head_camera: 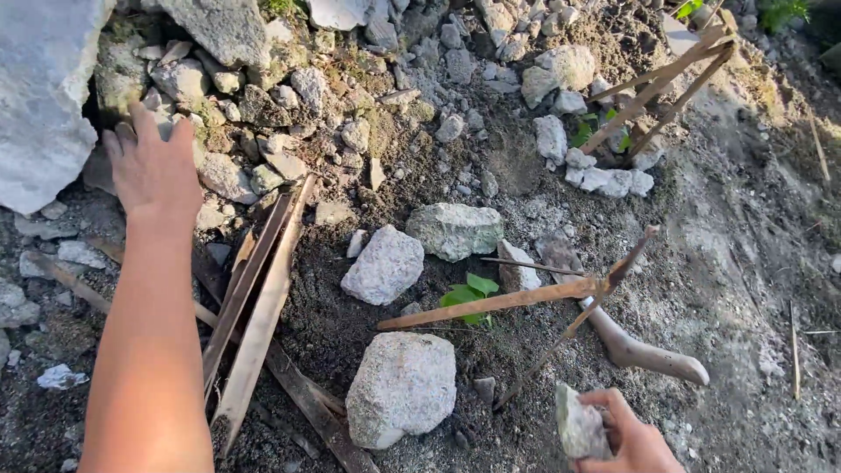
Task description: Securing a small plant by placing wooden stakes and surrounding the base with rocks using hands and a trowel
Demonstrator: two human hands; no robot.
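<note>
Your left hand (153, 171) lies flat and empty, fingers spread, on the rubble pile (263, 96) beside the big pale rock (39, 105), as though feeling for a loose piece. Your right hand (626, 438) grips a small grey stone (578, 427) low at the frame's edge, held clear of the ground near the seedling (469, 293). Three larger stones (403, 390) ring that seedling on dark soil (333, 324), and crossed sticks (526, 298) lean over it, likely as a guard; flat slats (258, 298) lie by your left arm.
</note>
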